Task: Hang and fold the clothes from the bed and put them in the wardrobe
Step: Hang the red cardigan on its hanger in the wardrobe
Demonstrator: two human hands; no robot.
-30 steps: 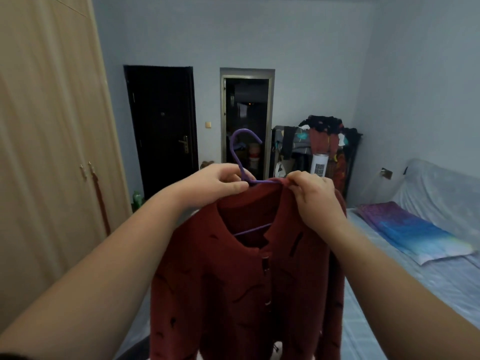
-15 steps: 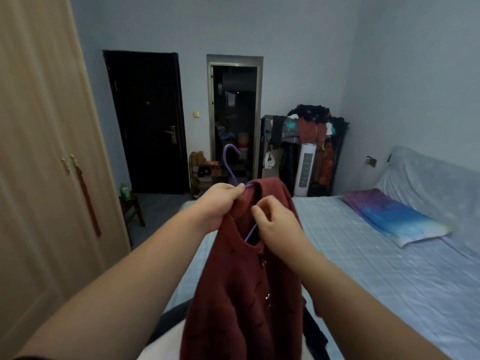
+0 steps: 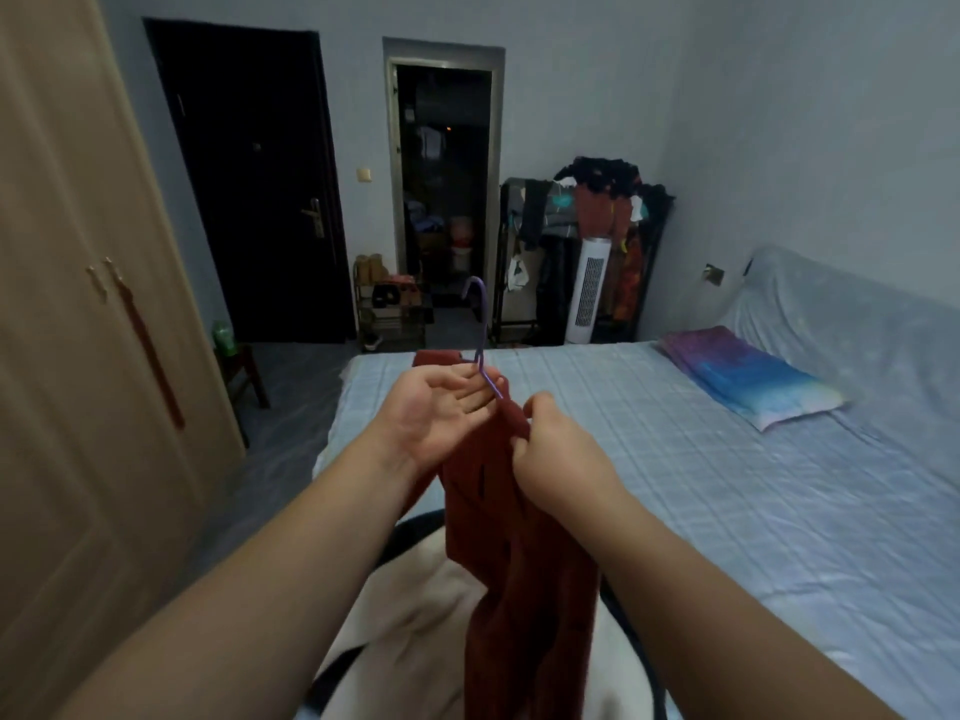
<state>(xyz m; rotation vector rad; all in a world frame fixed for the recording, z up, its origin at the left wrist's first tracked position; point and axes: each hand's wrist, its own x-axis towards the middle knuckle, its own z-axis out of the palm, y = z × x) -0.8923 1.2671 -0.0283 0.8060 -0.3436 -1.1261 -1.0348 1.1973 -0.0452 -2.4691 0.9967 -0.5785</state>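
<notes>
A dark red cardigan (image 3: pixel 519 553) hangs edge-on from a purple hanger (image 3: pixel 480 324) in front of me, over the near end of the bed (image 3: pixel 727 501). My left hand (image 3: pixel 441 413) is turned palm up, its fingers holding the hanger's neck and the collar. My right hand (image 3: pixel 556 454) pinches the cardigan's collar edge just right of the hanger. Under the cardigan lies a cream and black garment (image 3: pixel 415 615) on the bed. The wardrobe (image 3: pixel 78 330) stands at the left with its doors shut.
A colourful pillow (image 3: pixel 748 376) lies at the bed's far right. Beyond the bed are a loaded clothes rack (image 3: pixel 597 226), a white tower fan (image 3: pixel 587 291), a shoe rack (image 3: pixel 389 309), a dark door and an open doorway. A small stool (image 3: pixel 244 366) stands by the wardrobe.
The cardigan has swung from facing me to edge-on and dropped lower. My left hand has rolled palm up on the hanger's neck, and my right hand has slid to the collar edge.
</notes>
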